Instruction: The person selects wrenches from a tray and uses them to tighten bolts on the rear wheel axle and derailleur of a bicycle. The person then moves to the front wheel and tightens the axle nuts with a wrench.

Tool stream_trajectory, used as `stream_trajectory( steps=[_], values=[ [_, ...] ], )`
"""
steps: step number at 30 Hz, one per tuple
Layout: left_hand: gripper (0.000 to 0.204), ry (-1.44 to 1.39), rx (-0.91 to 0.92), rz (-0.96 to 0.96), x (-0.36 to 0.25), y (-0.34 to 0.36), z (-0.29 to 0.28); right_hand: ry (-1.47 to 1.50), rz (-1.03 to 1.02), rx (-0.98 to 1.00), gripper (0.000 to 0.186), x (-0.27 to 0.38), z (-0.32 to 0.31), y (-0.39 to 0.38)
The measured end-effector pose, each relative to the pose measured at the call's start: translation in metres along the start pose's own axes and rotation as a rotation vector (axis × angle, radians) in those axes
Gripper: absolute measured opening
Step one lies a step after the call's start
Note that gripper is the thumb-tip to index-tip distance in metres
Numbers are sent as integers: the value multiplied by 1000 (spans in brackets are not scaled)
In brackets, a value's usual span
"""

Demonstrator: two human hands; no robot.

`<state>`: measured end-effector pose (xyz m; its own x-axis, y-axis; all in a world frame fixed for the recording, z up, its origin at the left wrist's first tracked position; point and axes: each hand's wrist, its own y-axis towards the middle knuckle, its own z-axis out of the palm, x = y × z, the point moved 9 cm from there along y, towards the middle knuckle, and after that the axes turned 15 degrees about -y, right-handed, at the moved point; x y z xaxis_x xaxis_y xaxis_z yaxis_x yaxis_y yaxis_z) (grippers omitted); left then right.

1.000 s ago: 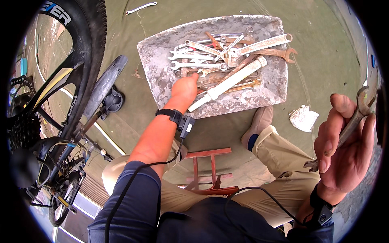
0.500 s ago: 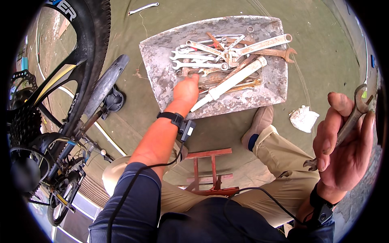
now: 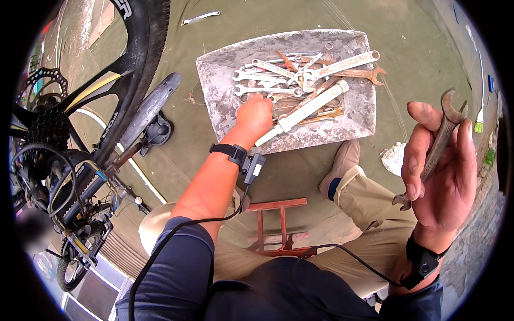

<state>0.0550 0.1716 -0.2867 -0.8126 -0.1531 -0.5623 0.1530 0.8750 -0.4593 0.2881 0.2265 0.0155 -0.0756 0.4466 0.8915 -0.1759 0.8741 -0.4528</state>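
My right hand (image 3: 441, 176) is raised at the right, its fingers closed round a dull double open-end wrench (image 3: 440, 144). The wrench's larger jaw points up and its smaller jaw shows below the thumb. My left hand (image 3: 254, 119) reaches over the near left part of a worn grey metal tray (image 3: 217, 80). Its fingers curl down among the tools and are partly hidden, so what they grip cannot be made out. Beside them lie a shiny open-end wrench (image 3: 246, 91), a large rusty wrench (image 3: 356, 74) and a long white-handled tool (image 3: 310, 109).
A bicycle (image 3: 80, 155) stands close at my left. In front of me is a low red metal stand (image 3: 276, 227). One wrench (image 3: 201, 18) lies on the green ground cloth beyond the tray. A whitish lump (image 3: 393, 159) and a brush with green bristles (image 3: 479, 120) are at the right.
My right hand has moved slightly left and up with the wrench. My left hand's fingers have curled down further among the tools. The whole view has shifted a little.
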Motion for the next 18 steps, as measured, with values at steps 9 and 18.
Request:
stream_trajectory(
  steps=[9,18],
  values=[
    [21,-121,59,-144,-15,-61,-158,-98,2,78,51,18,55,-16],
    [17,-751,-31,48,-112,-244,-285,-644,-173,394,35,17,128,-58]
  ],
)
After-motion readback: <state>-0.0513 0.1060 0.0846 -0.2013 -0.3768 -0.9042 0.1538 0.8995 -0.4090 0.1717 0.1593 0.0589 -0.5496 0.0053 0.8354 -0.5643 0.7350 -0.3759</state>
